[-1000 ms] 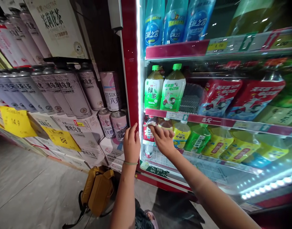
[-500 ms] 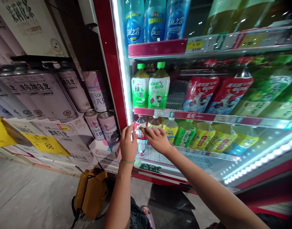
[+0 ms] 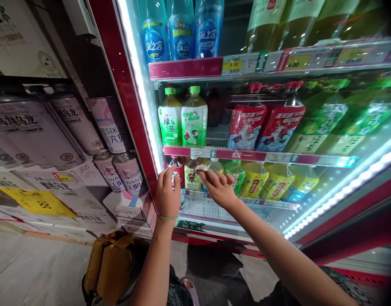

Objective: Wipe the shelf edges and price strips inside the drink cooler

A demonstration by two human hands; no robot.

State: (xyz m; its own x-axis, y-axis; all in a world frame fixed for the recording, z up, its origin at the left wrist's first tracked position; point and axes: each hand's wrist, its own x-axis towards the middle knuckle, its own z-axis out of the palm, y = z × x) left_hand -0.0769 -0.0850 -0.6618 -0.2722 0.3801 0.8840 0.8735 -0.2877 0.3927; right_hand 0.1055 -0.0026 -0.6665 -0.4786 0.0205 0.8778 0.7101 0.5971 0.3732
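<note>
Fingers (image 3: 217, 177) pinch white scrap (image 3: 200, 168) — rounded plastic bottles (image 3: 192, 179) behind

The scrap (image 3: 200, 168) in my right hand (image 3: 221, 187) is white; from my left hand (image 3: 168, 193), I see red scooter-patterned bottles (image 3: 281, 123) at two o'clock, a yellow sign (image 3: 35, 202) at nine, a mustard bag (image 3: 115, 265) at seven.

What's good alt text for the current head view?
A person's right hand pinches a small white item in front of a lit drinks fridge, while the left hand is raised near the fridge's left frame. Green tea bottles stand inside; pink Swan cans are to the left, and a mustard backpack is on the floor.
</note>
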